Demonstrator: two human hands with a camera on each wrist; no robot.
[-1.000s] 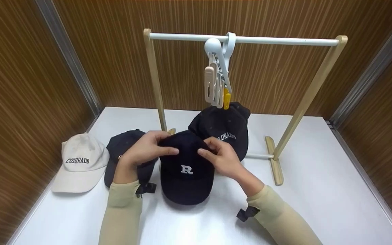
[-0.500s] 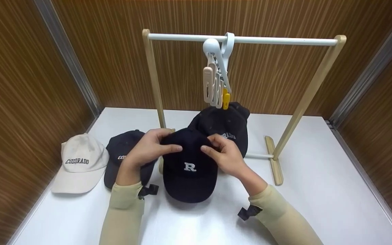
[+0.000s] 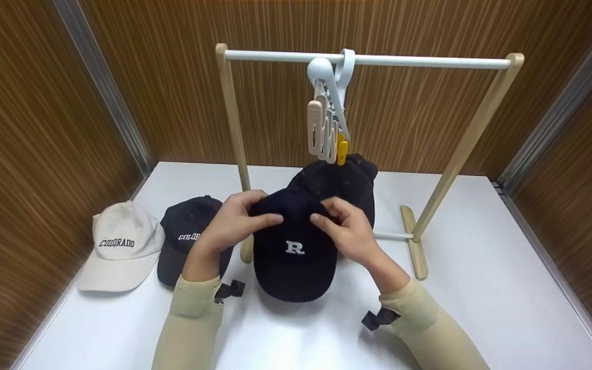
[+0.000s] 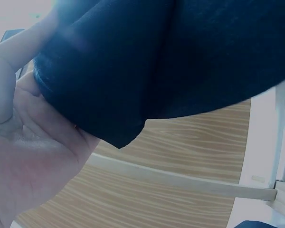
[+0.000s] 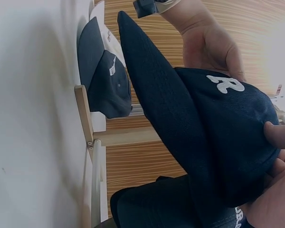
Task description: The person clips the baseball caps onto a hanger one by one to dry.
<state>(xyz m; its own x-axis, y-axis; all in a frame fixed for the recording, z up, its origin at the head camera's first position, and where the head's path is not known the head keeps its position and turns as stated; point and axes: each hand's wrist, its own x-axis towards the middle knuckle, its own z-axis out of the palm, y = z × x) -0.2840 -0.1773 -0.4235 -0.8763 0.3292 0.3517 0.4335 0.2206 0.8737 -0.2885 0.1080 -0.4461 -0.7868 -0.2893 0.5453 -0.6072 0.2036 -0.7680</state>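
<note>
From my remote seat I see the navy R cap (image 3: 295, 272) up off the counter (image 3: 486, 293), in front of the drying rack (image 3: 429, 62), nearer its left post than its right. Both hands are holding it: the left hand (image 3: 235, 221) and the right hand (image 3: 352, 231) grip opposite sides of the crown, thumbs on the front (the fingertips behind the cloth I can't make out). The brim points down toward me.

I judge the cap light, its crown soft enough to dent under a hard squeeze, its brim stiffer; the woven cloth should grip well, with little to break. The crown's sides look like the right hold, leaving the brim unbent. Left of the rack sit a cream cap (image 3: 118, 246) and a dark cap (image 3: 185, 252).
</note>
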